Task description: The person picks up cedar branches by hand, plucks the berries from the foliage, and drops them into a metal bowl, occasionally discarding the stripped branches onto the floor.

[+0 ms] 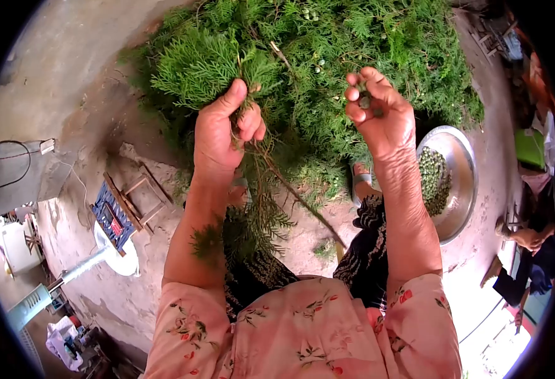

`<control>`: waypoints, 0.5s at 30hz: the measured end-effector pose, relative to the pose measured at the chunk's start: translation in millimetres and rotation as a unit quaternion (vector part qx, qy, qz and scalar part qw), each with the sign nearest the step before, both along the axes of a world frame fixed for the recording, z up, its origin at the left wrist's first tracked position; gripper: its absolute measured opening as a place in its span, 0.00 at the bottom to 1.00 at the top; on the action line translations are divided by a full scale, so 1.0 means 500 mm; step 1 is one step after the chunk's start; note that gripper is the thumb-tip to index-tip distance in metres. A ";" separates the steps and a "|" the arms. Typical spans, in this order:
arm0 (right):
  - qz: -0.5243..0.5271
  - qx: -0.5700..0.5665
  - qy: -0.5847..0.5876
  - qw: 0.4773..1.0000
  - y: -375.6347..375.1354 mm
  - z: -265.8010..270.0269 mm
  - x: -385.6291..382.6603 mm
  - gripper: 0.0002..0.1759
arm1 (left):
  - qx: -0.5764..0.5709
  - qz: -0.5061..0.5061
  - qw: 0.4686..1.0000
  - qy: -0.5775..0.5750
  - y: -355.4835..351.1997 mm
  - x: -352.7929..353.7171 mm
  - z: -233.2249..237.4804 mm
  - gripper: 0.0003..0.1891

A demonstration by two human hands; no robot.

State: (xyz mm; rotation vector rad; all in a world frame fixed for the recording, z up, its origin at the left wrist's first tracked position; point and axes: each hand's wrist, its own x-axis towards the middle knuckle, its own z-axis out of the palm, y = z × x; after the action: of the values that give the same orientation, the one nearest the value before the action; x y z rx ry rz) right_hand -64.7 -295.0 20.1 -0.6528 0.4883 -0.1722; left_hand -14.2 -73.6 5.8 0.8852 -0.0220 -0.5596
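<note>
My left hand is closed round a green leafy branch, whose lower sprigs and brown stem hang down between my knees. On the right, my right hand is raised with its fingers curled round a few small green cones. Behind both hands lies a large heap of green foliage with small cones on it. Beside my right forearm stands a wide metal basin, which holds many small green cones.
A small wooden stool with a blue patterned seat stands at the left, near a white fan. At the far right are a green container and assorted bags. My sandalled feet are under the heap's near edge.
</note>
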 end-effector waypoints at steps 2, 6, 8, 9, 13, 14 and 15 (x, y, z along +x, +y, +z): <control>0.113 0.068 -0.082 0.988 -0.013 -0.036 -0.010 0.09 | 0.019 0.032 0.999 -0.003 -0.003 0.004 0.008 0.17; 0.227 -0.183 0.040 0.956 0.027 -0.016 -0.018 0.10 | 0.050 0.077 0.996 0.016 -0.011 0.004 0.017 0.18; 0.329 -0.312 0.025 0.891 0.051 -0.003 -0.022 0.12 | 0.058 0.080 0.995 0.009 -0.017 0.005 0.017 0.17; 0.357 -0.373 -0.039 0.856 0.066 0.002 -0.025 0.12 | 0.062 0.080 0.995 0.013 -0.020 0.004 0.019 0.17; 0.407 -0.506 -0.078 0.756 0.111 -0.031 -0.031 0.11 | 0.077 0.074 0.994 0.006 -0.032 -0.006 0.012 0.16; 0.416 -0.534 -0.083 0.731 0.114 -0.029 -0.031 0.12 | 0.093 0.068 0.993 0.002 -0.033 -0.007 0.014 0.16; 0.424 -0.561 -0.086 0.706 0.117 -0.028 -0.034 0.12 | 0.134 0.115 0.984 0.014 -0.040 -0.012 0.027 0.15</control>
State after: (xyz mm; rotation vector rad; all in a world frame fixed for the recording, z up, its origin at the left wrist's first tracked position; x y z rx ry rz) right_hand -81.5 -236.6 5.9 -1.9877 -0.2210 0.4028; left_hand -20.0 -93.7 19.2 1.1251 0.1843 -0.3628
